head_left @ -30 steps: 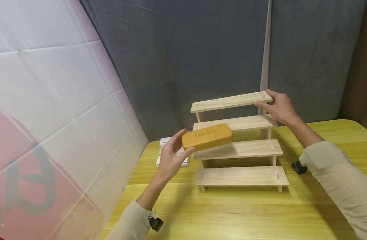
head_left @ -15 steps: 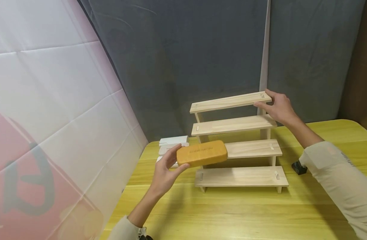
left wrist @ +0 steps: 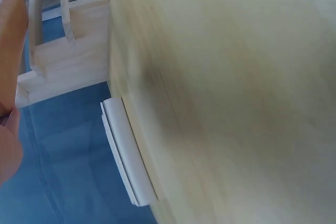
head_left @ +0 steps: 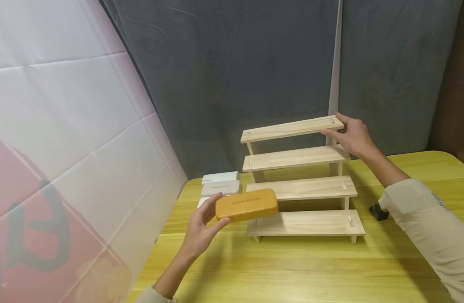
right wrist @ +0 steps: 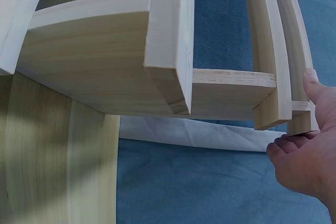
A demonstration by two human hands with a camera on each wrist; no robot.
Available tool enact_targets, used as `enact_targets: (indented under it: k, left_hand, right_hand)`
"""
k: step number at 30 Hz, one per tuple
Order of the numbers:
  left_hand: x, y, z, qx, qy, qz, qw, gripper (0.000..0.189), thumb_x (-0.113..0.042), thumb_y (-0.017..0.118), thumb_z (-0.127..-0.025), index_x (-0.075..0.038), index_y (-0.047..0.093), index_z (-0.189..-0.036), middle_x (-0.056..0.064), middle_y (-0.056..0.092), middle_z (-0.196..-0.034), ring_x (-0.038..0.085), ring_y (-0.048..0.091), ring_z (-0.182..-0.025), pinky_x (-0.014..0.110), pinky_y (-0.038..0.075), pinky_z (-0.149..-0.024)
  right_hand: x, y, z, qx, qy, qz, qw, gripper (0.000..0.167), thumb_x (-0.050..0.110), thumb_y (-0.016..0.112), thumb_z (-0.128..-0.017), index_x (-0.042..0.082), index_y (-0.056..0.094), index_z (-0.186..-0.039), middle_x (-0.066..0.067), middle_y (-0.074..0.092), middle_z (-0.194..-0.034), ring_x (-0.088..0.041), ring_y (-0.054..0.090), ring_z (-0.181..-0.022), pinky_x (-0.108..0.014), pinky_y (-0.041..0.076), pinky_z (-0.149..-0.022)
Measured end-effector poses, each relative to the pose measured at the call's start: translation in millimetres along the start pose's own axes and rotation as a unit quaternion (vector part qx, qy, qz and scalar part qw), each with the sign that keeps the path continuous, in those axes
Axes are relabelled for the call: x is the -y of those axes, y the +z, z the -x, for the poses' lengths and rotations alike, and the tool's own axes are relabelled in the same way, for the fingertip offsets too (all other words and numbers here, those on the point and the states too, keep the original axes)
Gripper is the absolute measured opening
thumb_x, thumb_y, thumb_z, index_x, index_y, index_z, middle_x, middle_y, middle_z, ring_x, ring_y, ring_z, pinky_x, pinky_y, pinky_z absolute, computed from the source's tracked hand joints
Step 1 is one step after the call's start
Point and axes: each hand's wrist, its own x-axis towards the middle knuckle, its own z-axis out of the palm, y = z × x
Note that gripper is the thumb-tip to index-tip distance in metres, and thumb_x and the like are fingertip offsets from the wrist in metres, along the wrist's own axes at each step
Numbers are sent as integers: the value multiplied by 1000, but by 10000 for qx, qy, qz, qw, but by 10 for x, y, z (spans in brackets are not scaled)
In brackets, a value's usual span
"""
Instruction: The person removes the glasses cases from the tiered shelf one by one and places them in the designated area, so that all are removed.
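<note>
My left hand [head_left: 199,229] holds a yellow glasses case [head_left: 247,205] by its left end, thumb in front and fingers behind. Dark lettering runs along the case, which is in the air before the lower steps of a pale wooden tiered display stand [head_left: 300,223]. At the top step's right end, my right hand [head_left: 354,136] grips the board between thumb and fingers. The right wrist view shows this hand [right wrist: 310,156] around the end of the furthest board. In the left wrist view, only a strip of the case [left wrist: 10,45] and part of the hand appear.
Several pale cases [head_left: 220,187] lie in a row on the yellow wood-grain table [head_left: 292,273], left of the stand; the nearest is partly hidden by my left hand. A grey curtain [head_left: 232,84] hangs behind, and a white printed cloth [head_left: 76,105] is at the left.
My left hand has moved down and left with the yellow glasses case, from before the middle steps to lower down, uncovering more pale cases. The right hand stays on the top step.
</note>
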Motion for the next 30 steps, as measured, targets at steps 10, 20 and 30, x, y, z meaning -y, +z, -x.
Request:
enact_targets:
  k: [10, 20, 30]
  left_hand:
    - [113, -99, 144, -28, -26, 106, 9999, 69, 3, 83, -90, -9, 56, -152, 14, 64, -144, 21, 65, -128, 28, 52, -108]
    - [195, -164, 248, -39, -282, -47, 9996, 70, -2, 84, -91, -10, 54, -153, 12, 62, -148, 26, 61, -134, 28, 49, -110]
    - [324, -280, 304, -36, -230, -30, 9997, 69, 2, 82, -91, -7, 54, -153, 19, 59, -150, 21, 59, -136, 27, 50, -109]
  right_hand:
    - [-53, 22, -8, -9, 59, -26, 10000, 89, 49, 65, -105, 4, 23, -168, -3, 38, -68, -22, 35, -61, -34, 32, -57]
    - [-78, 18, 25, 94, 180, -380, 9991, 92, 54, 61, -105, 9, 14, -170, -4, 37, -72, -20, 33, -61, -34, 32, -56]
    - [-88, -31, 153, 309, 217, -960, 9947, 97, 53, 64, -105, 13, 5, -171, -28, 43, -160, -44, 53, -137, -51, 47, -111]
